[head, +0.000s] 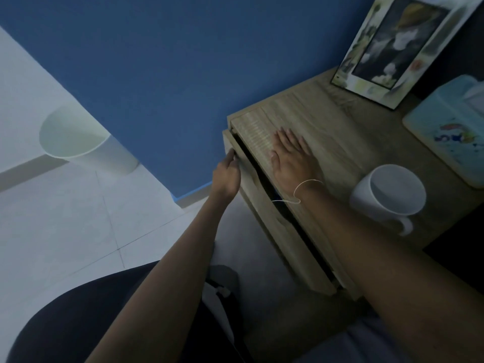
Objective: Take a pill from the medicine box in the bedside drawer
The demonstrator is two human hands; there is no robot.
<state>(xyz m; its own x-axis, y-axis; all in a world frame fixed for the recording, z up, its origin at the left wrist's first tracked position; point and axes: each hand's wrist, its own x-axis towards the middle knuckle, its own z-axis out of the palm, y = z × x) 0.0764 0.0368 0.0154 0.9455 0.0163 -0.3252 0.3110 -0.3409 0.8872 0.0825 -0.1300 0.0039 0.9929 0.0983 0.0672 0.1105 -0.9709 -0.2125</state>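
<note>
A light wooden bedside table [340, 142] stands at the right, seen from above. Its top drawer [264, 203] is pulled out a little, leaving a dark narrow gap along the table's front. My left hand [227, 174] grips the upper edge of the drawer front near its far end. My right hand [292, 155] lies flat, fingers apart, on the table top just behind the gap; a thin string loops around its wrist. The inside of the drawer is dark and no medicine box shows.
A white mug [390, 192] stands on the table beside my right forearm. A framed picture [400, 45] leans at the back, with a pale blue tissue box [450, 127] at the right edge. A white bin [83, 137] stands on the tiled floor against the blue wall.
</note>
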